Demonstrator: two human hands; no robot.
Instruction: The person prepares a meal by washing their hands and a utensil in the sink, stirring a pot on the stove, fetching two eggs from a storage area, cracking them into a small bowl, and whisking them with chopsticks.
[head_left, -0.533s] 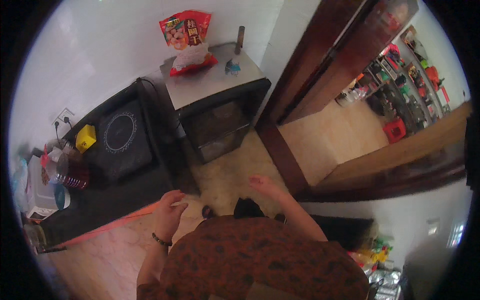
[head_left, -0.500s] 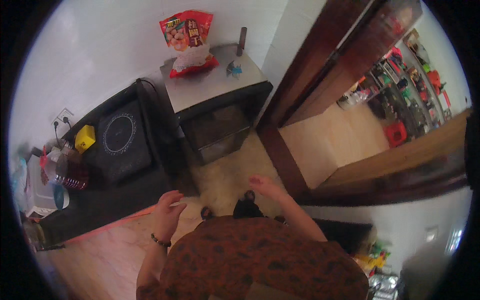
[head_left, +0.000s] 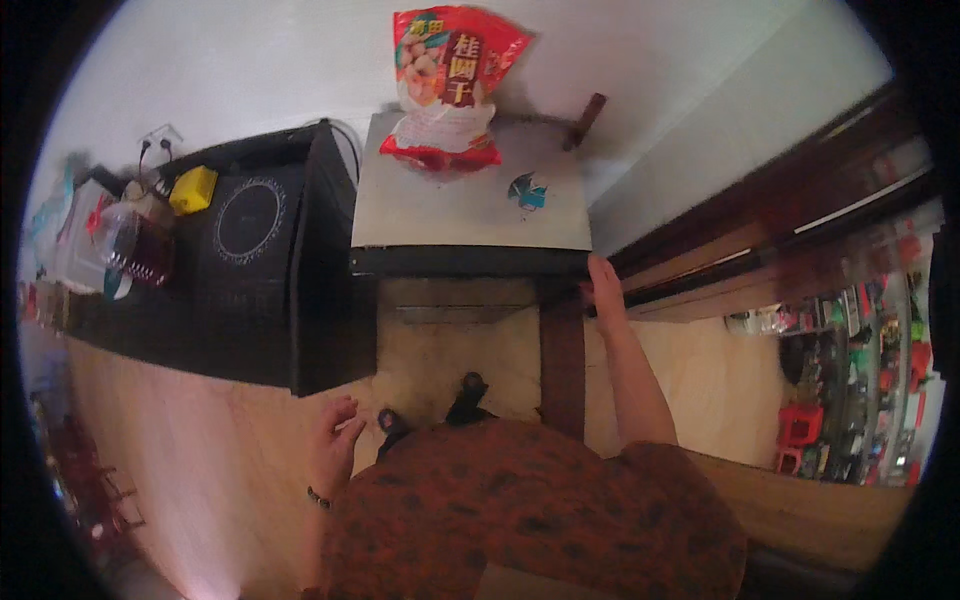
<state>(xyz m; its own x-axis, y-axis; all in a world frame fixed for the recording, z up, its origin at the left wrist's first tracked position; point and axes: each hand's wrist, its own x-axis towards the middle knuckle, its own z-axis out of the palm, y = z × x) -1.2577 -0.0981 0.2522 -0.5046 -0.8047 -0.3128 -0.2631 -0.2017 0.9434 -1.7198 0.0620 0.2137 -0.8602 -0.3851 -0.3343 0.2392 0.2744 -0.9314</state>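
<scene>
Hands are apart: the right hand [head_left: 603,290], fingers extended, is at the front right corner of the pale-topped table [head_left: 450,222], contact unconfirmed; the left hand [head_left: 338,435], loosely curled with nothing visible in it, is well apart, below the front left corner. On the table, a red bag [head_left: 445,85] rises near the back edge, and a dark cylinder [head_left: 585,122] is near the back right corner. In this inspector's judgement, sound handling at that corner calls for fingertips clear of the dark wooden door frame [head_left: 760,210] and gentle, level pressure, since the tall bag could topple.
</scene>
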